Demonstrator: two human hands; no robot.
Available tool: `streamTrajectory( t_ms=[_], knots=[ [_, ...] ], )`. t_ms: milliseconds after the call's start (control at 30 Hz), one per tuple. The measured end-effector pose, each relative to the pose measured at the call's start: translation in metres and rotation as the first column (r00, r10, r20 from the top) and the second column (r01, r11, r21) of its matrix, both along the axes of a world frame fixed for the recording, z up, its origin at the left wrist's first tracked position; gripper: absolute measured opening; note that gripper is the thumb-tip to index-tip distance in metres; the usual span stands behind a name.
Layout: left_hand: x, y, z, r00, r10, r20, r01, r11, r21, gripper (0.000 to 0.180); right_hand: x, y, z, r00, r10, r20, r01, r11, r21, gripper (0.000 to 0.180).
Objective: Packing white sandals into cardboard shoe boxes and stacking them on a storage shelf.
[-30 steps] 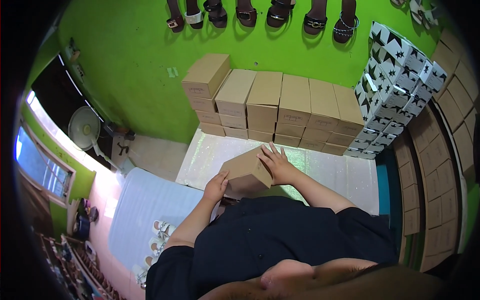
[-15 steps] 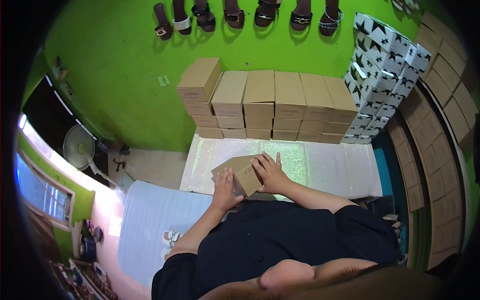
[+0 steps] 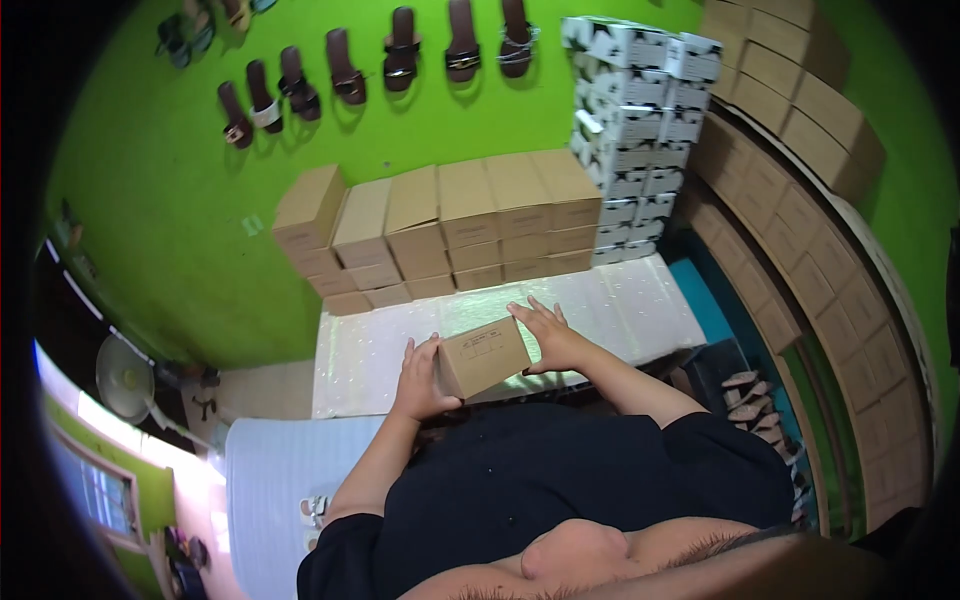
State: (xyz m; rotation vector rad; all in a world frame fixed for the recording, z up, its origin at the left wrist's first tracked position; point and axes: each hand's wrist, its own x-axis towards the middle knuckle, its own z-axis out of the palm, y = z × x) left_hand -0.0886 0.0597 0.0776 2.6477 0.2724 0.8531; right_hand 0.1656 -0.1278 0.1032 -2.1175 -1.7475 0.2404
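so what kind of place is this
Probably a small shoe shop or its stockroom: sandals hang in a row on the green wall, and brown cardboard boxes and black-and-white boxes stand stacked in front of it.

Left hand (image 3: 420, 380) and right hand (image 3: 555, 337) hold a cardboard box (image 3: 485, 358) by opposite ends, tilted, near the table (image 3: 645, 305). Brown boxes (image 3: 470, 215) stand stacked along the green wall (image 3: 190, 250), beside patterned black-and-white boxes (image 3: 640, 130). Sandals (image 3: 345, 75) hang above. A fan (image 3: 125, 378) stands at far left.
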Motion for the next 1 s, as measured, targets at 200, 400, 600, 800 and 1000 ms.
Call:
streamTrajectory(
  t_ms=[200,400,600,800,1000],
  knots=[
    [0.080,-0.071,0.012,0.971,-0.233,-0.055,0.228,0.970,-0.088,0.107,0.037,-0.131,0.012,0.954,0.101,-0.281,-0.032,0.970,0.240,0.114],
    [0.160,-0.172,0.008,0.877,-0.471,-0.096,0.467,0.882,-0.060,0.107,0.049,-0.285,0.035,0.929,-0.168,-0.330,0.244,0.948,0.206,0.104],
    [0.208,-0.243,-0.004,0.799,-0.561,-0.219,0.588,0.805,0.080,0.085,0.047,-0.432,0.042,0.859,-0.504,-0.083,0.506,0.818,0.274,0.101],
    [0.233,-0.278,-0.010,0.791,-0.550,-0.268,0.578,0.815,0.035,0.067,0.031,-0.547,0.048,0.622,-0.782,0.024,0.714,0.580,0.393,0.102],
    [0.248,-0.303,-0.011,0.737,-0.599,-0.313,0.634,0.773,0.013,0.062,0.051,-0.601,0.015,0.472,-0.854,0.217,0.726,0.517,0.454,0.099]
  ],
)
